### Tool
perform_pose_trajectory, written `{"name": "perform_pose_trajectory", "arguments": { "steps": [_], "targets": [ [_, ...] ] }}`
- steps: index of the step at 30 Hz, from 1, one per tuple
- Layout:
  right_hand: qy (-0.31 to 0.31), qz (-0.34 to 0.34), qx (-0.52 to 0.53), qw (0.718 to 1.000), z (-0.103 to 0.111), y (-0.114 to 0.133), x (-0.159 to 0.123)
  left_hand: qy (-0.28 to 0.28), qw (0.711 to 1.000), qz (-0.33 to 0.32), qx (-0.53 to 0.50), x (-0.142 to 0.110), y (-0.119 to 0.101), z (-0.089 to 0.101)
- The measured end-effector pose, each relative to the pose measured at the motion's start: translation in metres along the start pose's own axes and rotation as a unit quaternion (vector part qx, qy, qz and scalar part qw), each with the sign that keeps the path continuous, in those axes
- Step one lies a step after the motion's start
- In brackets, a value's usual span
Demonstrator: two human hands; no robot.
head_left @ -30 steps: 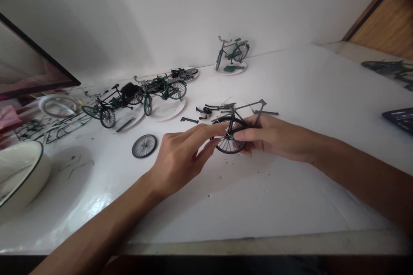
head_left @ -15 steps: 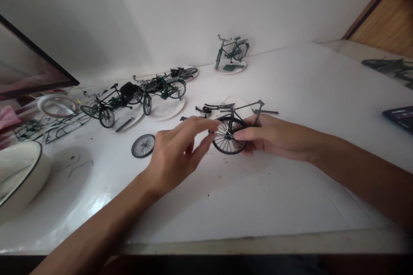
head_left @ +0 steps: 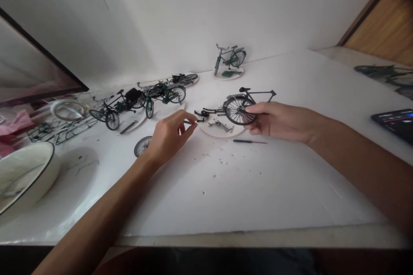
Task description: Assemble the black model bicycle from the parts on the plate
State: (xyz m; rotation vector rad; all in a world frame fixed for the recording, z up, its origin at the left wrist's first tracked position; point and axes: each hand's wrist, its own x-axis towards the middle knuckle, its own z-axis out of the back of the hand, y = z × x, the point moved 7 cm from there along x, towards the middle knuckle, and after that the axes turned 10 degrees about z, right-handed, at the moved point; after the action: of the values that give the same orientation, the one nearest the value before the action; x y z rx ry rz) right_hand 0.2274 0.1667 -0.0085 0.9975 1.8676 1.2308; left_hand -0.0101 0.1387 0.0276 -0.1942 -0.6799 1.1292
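Note:
My right hand (head_left: 274, 122) grips a black model bicycle frame (head_left: 258, 93) by its rear wheel (head_left: 239, 111), thumb near the hub. The frame has a saddle but no front wheel. To the left, my left hand (head_left: 172, 135) is closed in a pinch around a small thin black part (head_left: 200, 121) at the edge of a white plate (head_left: 222, 134). What kind of part it is, I cannot make out. Silvery parts (head_left: 221, 125) and black parts (head_left: 202, 113) lie on that plate. A loose spoked wheel (head_left: 141, 146) is partly covered by my left hand.
A screwdriver (head_left: 248, 141) lies before the plate, among tiny scattered bits. Model bicycles stand behind, a green one (head_left: 230, 58) at the wall and a black one (head_left: 124, 105) at left. An enamel basin (head_left: 48, 167) is at left, a phone (head_left: 395, 122) at right.
My left hand has left the rear wheel and moved left to the small black part. My right hand has lifted and turned the frame, uncovering the plate and screwdriver.

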Motion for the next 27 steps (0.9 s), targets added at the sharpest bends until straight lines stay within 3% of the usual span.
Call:
{"name": "perform_pose_trajectory", "arguments": {
  "steps": [7, 13, 17, 27],
  "targets": [
    [-0.035, 0.01, 0.022, 0.999, 0.01, 0.004, 0.004, 0.036, 0.982, -0.158, 0.101, -0.004, -0.047, -0.02],
    [-0.053, 0.021, 0.033, 0.998, 0.016, 0.004, 0.008, 0.057, 0.917, -0.316, 0.238, -0.001, -0.083, -0.058],
    [-0.057, 0.037, 0.034, 0.997, 0.018, 0.003, 0.01, 0.061, 0.892, -0.344, 0.288, 0.01, -0.084, -0.072],
    [-0.03, 0.05, 0.031, 0.998, 0.009, -0.001, 0.01, 0.069, 0.871, -0.395, 0.283, 0.001, -0.093, -0.074]
  ]
}}
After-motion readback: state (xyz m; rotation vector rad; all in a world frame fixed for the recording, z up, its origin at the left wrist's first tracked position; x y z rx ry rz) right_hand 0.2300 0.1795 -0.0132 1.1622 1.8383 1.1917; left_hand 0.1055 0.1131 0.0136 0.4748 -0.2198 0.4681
